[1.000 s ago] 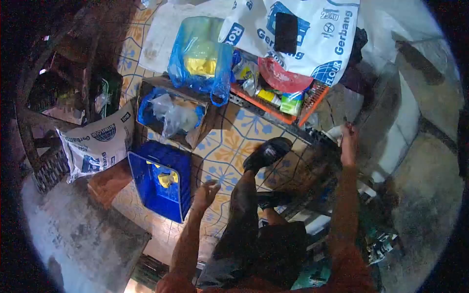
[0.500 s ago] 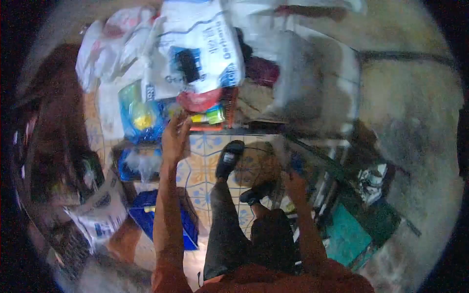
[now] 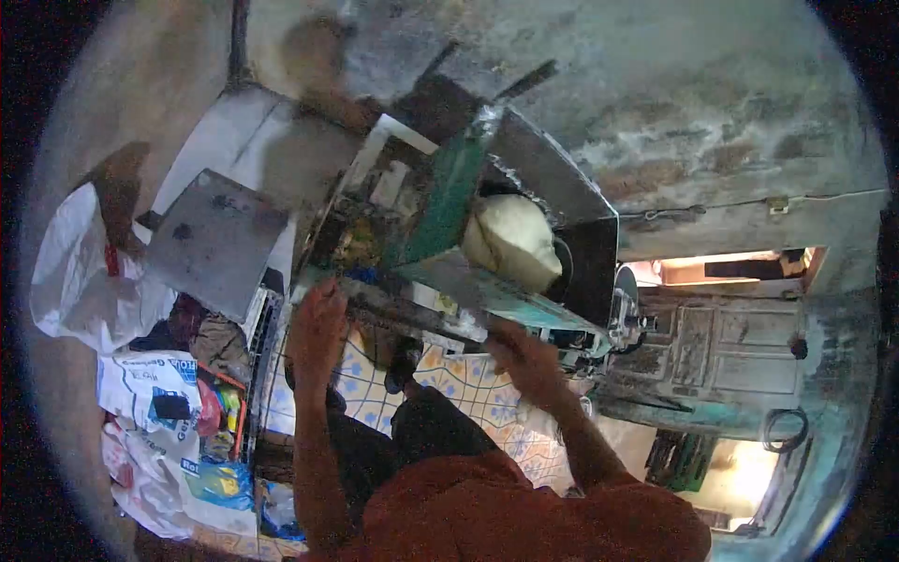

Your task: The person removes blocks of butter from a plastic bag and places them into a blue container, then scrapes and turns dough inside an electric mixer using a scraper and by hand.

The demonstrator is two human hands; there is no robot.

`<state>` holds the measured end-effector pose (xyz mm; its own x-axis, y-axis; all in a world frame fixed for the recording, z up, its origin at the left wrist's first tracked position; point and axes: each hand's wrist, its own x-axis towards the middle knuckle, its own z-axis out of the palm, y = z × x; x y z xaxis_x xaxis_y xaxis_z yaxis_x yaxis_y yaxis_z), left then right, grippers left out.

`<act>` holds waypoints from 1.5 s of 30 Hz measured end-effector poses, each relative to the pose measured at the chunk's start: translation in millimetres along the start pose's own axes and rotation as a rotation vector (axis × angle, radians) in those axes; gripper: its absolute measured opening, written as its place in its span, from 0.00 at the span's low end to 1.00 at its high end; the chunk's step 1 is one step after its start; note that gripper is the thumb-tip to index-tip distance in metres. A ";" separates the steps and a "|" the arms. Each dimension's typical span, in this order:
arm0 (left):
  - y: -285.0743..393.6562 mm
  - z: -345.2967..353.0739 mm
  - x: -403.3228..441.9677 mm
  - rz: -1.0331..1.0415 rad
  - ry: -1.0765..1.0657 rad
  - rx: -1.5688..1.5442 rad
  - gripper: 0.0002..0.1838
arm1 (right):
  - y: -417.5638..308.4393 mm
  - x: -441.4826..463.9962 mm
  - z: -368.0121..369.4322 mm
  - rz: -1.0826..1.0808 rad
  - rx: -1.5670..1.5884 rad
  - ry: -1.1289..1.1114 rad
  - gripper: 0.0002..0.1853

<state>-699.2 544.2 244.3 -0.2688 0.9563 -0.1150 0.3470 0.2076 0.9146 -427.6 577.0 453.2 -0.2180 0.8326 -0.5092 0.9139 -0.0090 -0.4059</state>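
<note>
My left hand (image 3: 316,323) is raised beside the near left edge of a machine, its fingers curled together; whether they hold anything is too small to tell. My right hand (image 3: 526,361) is by the machine's front edge, smeared by motion, next to a blurred pale strip (image 3: 465,325); its grip cannot be made out. Beyond my hands stands the machine's green-sided metal bin (image 3: 449,192), with a large pale rounded mass (image 3: 510,242) in it. Left of the bin is an open frame (image 3: 361,201) with unclear parts inside.
A grey flat panel (image 3: 217,245) leans at the left. Below it lie white printed sacks (image 3: 145,393), an orange-edged crate (image 3: 240,421) and a blue bag (image 3: 217,485). Patterned floor tiles (image 3: 468,384) show under my hands. Wooden doors (image 3: 721,347) stand at the right.
The view has swung right from the crates and sacks to the machine, so the sacks now show at the lower left. Both my hands are now at the machine's near side.
</note>
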 end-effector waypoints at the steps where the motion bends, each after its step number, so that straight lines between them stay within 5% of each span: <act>1: 77.9 -8.6 20.1 -0.184 -0.031 -0.198 0.24 | 24.2 -13.4 -26.1 -0.002 -0.024 0.154 0.18; 3: 110.4 35.6 55.2 0.092 0.057 -0.147 0.25 | 56.6 -27.5 -74.6 0.092 -0.006 0.408 0.18; 6: 186.5 87.2 83.0 0.152 0.165 -0.004 0.28 | 131.0 -14.3 -131.5 0.245 -0.152 0.501 0.20; 9: 174.8 148.7 108.9 0.045 0.245 0.201 0.31 | 202.1 21.4 -167.5 0.259 -0.372 0.481 0.23; 10: 175.3 151.4 111.5 -0.147 0.211 0.266 0.33 | 217.7 37.6 -176.6 0.188 -0.377 0.442 0.23; 12: 191.2 146.3 106.4 -0.174 0.273 0.146 0.34 | 251.2 70.6 -186.5 -0.045 -0.375 0.422 0.23; 16: 199.5 142.0 102.3 -0.205 0.384 0.218 0.34 | 269.9 133.1 -199.9 0.036 -0.426 0.257 0.23; 17: 199.5 141.1 101.6 -0.221 0.350 0.251 0.34 | 247.8 146.0 -203.6 0.016 -0.430 0.243 0.23; 19: 193.5 144.3 100.3 -0.161 0.456 0.296 0.33 | 202.6 161.9 -209.8 0.321 -0.406 0.084 0.23; 20: 197.6 140.9 99.0 -0.186 0.409 0.255 0.33 | 213.3 169.2 -206.8 -0.110 -0.372 0.261 0.22; 23: 194.0 143.7 101.4 -0.200 0.387 0.213 0.32 | 193.9 202.1 -207.1 -0.252 -0.480 0.248 0.22; 28: 186.6 144.4 102.4 -0.217 0.348 0.144 0.31 | 155.9 232.9 -199.8 -0.044 -0.407 0.131 0.22; 31: 193.4 140.4 101.9 -0.276 0.335 0.196 0.31 | 150.0 238.2 -195.4 -0.220 -0.417 0.159 0.21; 34: 187.1 143.1 104.4 -0.196 0.359 0.152 0.29 | 132.5 244.3 -191.0 -0.040 -0.514 0.170 0.22; 37: 186.0 141.8 103.8 -0.165 0.374 0.157 0.28 | 172.0 275.6 -197.0 -0.221 -0.615 0.240 0.22; 39: 184.6 141.7 102.2 -0.142 0.397 0.164 0.28 | 166.5 270.8 -205.1 -0.159 -0.614 0.213 0.22; 45: 184.7 142.3 104.9 -0.144 0.401 0.156 0.27 | 87.4 270.7 -163.3 -0.213 -0.697 0.165 0.21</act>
<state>-535.4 712.2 346.0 -0.6401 0.7667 -0.0495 0.4036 0.3903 0.8275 -350.7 892.1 403.8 -0.4104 0.8500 -0.3302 0.8749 0.4691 0.1201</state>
